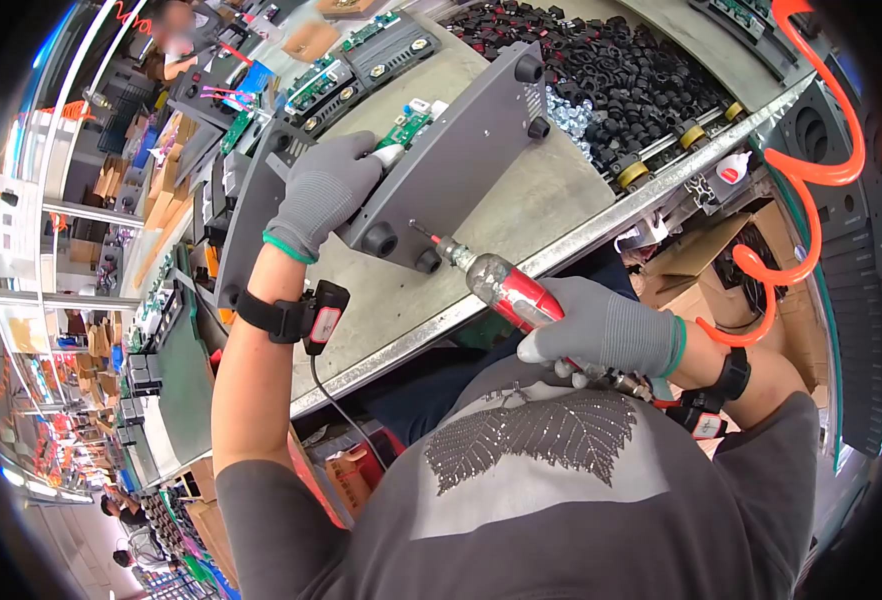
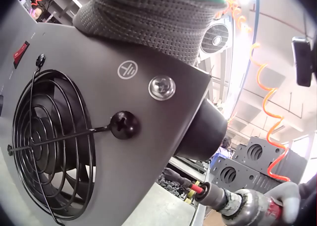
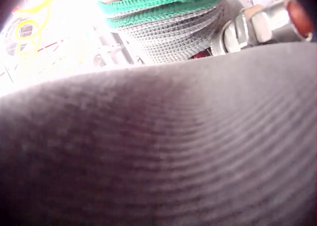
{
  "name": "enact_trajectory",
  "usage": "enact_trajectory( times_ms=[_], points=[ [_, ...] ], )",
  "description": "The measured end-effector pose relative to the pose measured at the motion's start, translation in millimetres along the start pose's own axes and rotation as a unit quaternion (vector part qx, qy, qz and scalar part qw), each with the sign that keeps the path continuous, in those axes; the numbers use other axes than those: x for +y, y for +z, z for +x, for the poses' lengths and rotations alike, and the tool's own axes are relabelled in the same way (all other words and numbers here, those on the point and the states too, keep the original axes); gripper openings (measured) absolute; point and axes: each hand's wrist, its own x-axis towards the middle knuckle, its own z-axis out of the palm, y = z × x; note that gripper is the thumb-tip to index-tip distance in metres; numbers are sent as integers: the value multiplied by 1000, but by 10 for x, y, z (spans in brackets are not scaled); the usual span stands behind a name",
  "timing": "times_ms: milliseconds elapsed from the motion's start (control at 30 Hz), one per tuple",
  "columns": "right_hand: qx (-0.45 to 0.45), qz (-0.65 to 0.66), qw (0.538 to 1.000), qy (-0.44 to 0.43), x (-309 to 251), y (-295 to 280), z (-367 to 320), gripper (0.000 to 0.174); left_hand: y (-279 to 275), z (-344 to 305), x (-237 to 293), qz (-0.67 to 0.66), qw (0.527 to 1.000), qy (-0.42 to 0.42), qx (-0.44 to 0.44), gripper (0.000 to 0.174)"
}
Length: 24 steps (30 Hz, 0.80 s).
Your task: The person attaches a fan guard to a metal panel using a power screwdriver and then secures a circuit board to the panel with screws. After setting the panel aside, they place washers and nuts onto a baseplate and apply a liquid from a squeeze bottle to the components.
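Note:
A dark grey metal housing (image 1: 461,160) with black rubber feet stands tilted on the bench; a green circuit board (image 1: 407,124) shows behind its upper edge. My gloved left hand (image 1: 329,190) grips the housing near its end, thumb at the edge. In the left wrist view the housing's end panel (image 2: 111,92) carries a fan grille (image 2: 54,144), screws and a red switch (image 2: 21,53). My gloved right hand (image 1: 601,325) holds a red and silver power screwdriver (image 1: 506,288), its bit pointing toward the housing's lower foot without touching. The right wrist view is mostly filled by grey fabric (image 3: 163,142).
Many small black parts (image 1: 611,75) lie in a tray at the back right, beside clear small parts (image 1: 569,120). The bench's metal edge (image 1: 561,256) runs in front. An orange coiled hose (image 1: 811,175) hangs at right. More housings and boards (image 1: 326,85) stand behind.

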Motion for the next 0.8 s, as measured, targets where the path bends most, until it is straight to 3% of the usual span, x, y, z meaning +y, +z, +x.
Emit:
enact_trajectory(
  times_ms=[100, 167, 200, 267, 333, 433, 500, 533, 633, 700, 733, 767, 800],
  points=[
    [-24, 30, 999, -2, 48, 8, 17, 37, 34, 27, -106, -2, 998, 57, 26, 37],
    [-28, 36, 999, -7, 119, -79, -31, 40, 15, -20, -109, 13, 1000, 19, 5, 40],
    [-2, 50, 999, 14, 53, -72, -166, 40, 67, -4, -169, -28, 998, 34, 48, 39],
    [-10, 17, 1000, 2, 206, -218, -213, 38, 157, 272, -294, -55, 998, 2, 43, 36],
    [18, -24, 999, 11, 273, -285, -237, 39, 163, 410, -113, -80, 993, 40, 76, 32],
    [41, -45, 997, 37, 309, -380, -205, 45, 100, 513, 120, -97, 992, -10, 77, 32],
    [43, -49, 997, 40, 263, -365, -179, 46, 86, 558, 161, -116, 973, 35, 197, 39],
    [50, -45, 997, 43, 271, -371, -164, 46, 160, 569, 43, -75, 933, 149, 319, 46],
    [33, -54, 997, 39, 265, -367, -141, 46, -18, -175, 205, -166, 911, 133, 355, 36],
    [26, -84, 996, 22, 292, -370, -49, 45, 138, -699, -116, -133, 942, 83, 296, 30],
    [20, -100, 995, -8, 320, -364, 19, 41, 189, -955, -188, -170, 961, 20, 219, 26],
    [14, -117, 992, -37, 330, -356, 83, 38, 379, -1188, -498, -104, 983, -10, 149, 21],
    [-17, -122, 991, -42, 313, -341, 151, 43, 478, -1419, -552, -10, 988, -32, 151, 27]
  ],
)
